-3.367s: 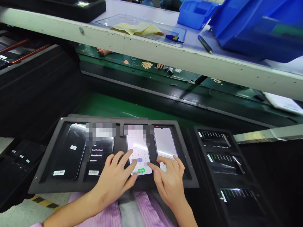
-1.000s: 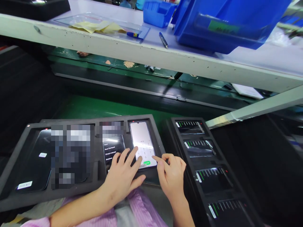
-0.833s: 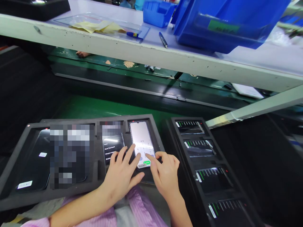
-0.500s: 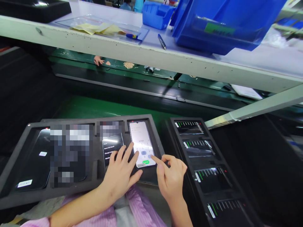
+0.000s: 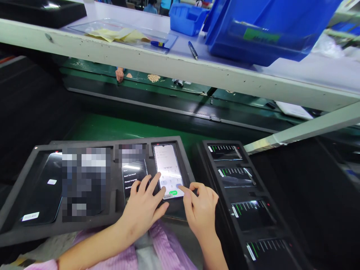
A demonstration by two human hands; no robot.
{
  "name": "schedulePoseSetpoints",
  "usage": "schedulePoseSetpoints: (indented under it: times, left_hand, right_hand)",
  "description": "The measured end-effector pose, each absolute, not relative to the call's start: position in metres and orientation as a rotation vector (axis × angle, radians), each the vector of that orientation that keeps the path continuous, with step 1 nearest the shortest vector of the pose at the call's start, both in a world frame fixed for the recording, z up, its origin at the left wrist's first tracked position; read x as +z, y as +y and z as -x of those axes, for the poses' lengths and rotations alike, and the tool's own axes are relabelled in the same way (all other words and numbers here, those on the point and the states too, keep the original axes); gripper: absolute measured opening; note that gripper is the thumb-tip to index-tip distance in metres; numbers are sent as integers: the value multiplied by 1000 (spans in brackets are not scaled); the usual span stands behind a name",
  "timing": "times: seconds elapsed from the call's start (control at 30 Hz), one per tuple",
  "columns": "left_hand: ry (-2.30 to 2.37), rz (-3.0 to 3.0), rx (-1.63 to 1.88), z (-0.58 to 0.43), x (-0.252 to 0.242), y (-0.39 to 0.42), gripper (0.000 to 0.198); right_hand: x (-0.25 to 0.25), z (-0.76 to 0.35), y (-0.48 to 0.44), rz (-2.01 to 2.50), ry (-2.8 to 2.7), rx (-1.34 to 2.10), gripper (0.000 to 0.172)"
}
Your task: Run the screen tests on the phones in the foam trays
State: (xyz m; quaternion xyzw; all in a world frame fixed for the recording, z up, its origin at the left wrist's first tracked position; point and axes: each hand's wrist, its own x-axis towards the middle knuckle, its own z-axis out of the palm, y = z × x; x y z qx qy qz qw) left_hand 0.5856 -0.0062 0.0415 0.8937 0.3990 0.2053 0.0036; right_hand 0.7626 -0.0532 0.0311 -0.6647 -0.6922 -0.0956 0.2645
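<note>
A lit smartphone (image 5: 168, 159) with a dial pad on its screen lies in the right-hand slot of a dark foam tray (image 5: 181, 157). My left hand (image 5: 143, 202) is open, fingers spread over the phone's lower left; a fingertip is at the keypad's edge. Pointing from the right, the index finger of my right hand (image 5: 201, 210) touches the lower right of the keypad, while its other fingers curl loosely around nothing. Left of the lit phone, a second phone (image 5: 135, 170) displays a dark menu, partly covered by my left fingers.
Further left in the tray lies a dark phone (image 5: 45, 187) beside a blurred-out area. A second foam tray (image 5: 233, 193) holds several phones on the right. Overhead runs a white shelf (image 5: 157, 62) with blue bins (image 5: 258, 33) and a pen (image 5: 192, 50). Another person's hand (image 5: 119, 75) is beyond.
Both hands stay over the lit phone with small finger shifts. More characters show on its dial line, and the highlighted keys differ. The other person's hand beyond has moved slightly right.
</note>
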Motion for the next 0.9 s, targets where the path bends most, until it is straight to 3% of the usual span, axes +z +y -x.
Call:
schedulePoseSetpoints:
  times: [0.4,0.57,0.73,0.9]
  left_hand:
    - [1118,-2941,827,-546,72,-3,35]
    - [1551,-2834,831,-475,69,-6,24]
    - [1973,-2804,639,-416,53,-8,28]
    - [1974,-2776,596,-400,49,-2,31]
  right_hand:
    - [31,-750,-43,1668,-1876,-271,30]
    - [34,-744,-31,1744,-1778,-270,33]
    - [34,-744,-25,1788,-1787,-280,35]
    - [34,-723,-21,1719,-1899,-221,34]
